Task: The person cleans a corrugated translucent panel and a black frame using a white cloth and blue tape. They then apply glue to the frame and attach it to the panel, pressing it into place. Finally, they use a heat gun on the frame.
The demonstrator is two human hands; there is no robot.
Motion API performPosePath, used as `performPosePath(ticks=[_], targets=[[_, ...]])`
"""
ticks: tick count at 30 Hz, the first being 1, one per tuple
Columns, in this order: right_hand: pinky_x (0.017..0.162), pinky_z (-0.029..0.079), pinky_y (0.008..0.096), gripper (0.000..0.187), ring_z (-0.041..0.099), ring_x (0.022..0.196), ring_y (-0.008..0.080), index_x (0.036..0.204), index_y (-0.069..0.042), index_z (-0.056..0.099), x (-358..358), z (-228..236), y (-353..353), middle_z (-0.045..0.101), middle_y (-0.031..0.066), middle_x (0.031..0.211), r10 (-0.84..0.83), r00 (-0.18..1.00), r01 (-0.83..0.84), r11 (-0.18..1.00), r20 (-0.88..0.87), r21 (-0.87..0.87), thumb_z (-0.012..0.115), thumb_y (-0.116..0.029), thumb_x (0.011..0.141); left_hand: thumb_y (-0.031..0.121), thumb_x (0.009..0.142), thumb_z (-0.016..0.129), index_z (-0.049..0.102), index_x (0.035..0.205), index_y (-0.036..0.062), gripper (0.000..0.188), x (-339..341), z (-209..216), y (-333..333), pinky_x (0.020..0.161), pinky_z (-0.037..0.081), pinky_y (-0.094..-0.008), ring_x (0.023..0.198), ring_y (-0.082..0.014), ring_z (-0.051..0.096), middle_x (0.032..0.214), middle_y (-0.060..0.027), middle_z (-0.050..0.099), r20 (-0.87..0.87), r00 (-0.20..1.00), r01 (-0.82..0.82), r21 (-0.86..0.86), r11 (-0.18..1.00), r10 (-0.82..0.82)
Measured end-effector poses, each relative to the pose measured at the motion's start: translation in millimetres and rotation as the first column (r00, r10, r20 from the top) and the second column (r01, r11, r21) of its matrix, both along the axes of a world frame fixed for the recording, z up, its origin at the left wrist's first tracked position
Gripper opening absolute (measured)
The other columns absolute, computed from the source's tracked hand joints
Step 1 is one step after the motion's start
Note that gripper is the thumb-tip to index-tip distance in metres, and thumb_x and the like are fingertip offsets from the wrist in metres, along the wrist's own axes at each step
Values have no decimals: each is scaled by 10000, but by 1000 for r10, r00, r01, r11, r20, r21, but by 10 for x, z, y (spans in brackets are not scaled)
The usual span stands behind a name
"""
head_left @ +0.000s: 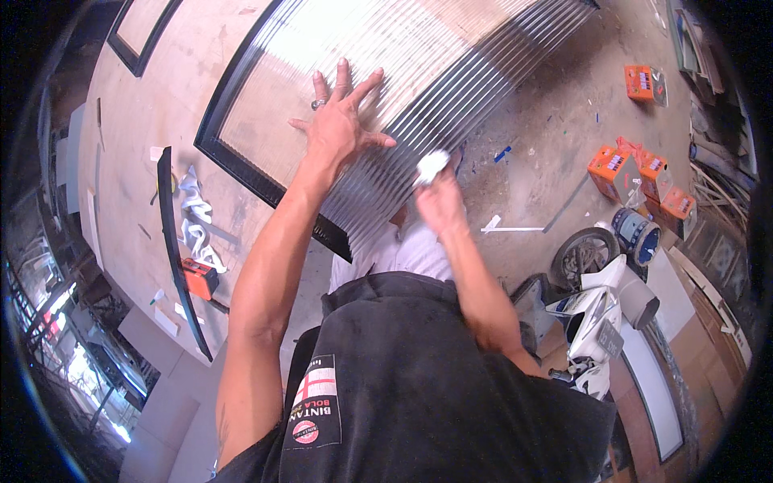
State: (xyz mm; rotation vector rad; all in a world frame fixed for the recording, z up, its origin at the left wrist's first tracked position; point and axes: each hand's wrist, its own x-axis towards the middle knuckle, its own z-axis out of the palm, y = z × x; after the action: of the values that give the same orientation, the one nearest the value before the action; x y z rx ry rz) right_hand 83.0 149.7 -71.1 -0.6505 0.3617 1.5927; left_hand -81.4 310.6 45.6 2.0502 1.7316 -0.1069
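Observation:
My left hand point(338, 129) lies flat with fingers spread on a clear ribbed panel point(451, 92), a ring on one finger. The panel rests over a black frame point(241, 179) on the pale worktable point(121, 161), and its near edge juts past the tabletop. At that edge my right hand point(441, 206) grips a crumpled white cloth or tissue point(432, 167). The hand is slightly blurred, and whether the wad touches the panel I cannot tell.
Left on the table are a black strip point(171, 233), crumpled white material point(196, 217) and an orange-black object point(200, 278). Another black frame point(138, 60) lies far left. Orange boxes point(609, 173) and a white motorbike point(592, 310) stand on the floor at right.

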Motion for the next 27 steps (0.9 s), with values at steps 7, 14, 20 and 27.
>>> performPosePath(ticks=[7,14,20,27], targets=[[884,536,293,249,654,967,159,1164,-86,589,647,-75,659,672,50,1088,-162,982,146,978,98,148,502,27,960,548,405,920,388,1475,483,1197,-35,-35,-36,969,191,-884,1487,-505,33,1660,-88,136,77,997,13,42,999,-16],[926,473,338,286,601,1097,160,1223,-133,613,-140,126,-159,662,5,1151,76,997,-77,995,-18,-57,543,-24,968,515,412,929,386,1477,480,1196,37,68,7,981,187,-877,1493,-489,37,1661,-82,133,17,1000,-14,-36,999,15],[882,502,314,230,631,997,158,1163,-103,620,752,-66,664,669,29,1099,-84,992,81,996,98,35,552,-21,959,516,407,923,379,1492,456,1215,62,81,19,967,185,-885,1500,-474,51,1663,-78,129,9,1000,-20,-53,998,21],[883,518,319,253,637,1026,173,1162,-111,620,469,75,341,666,36,1126,104,994,-106,991,-28,-84,524,7,959,647,388,836,374,1496,451,1217,72,76,27,947,182,-902,1507,-455,49,1669,-55,115,-9,1000,-10,-52,999,9]])
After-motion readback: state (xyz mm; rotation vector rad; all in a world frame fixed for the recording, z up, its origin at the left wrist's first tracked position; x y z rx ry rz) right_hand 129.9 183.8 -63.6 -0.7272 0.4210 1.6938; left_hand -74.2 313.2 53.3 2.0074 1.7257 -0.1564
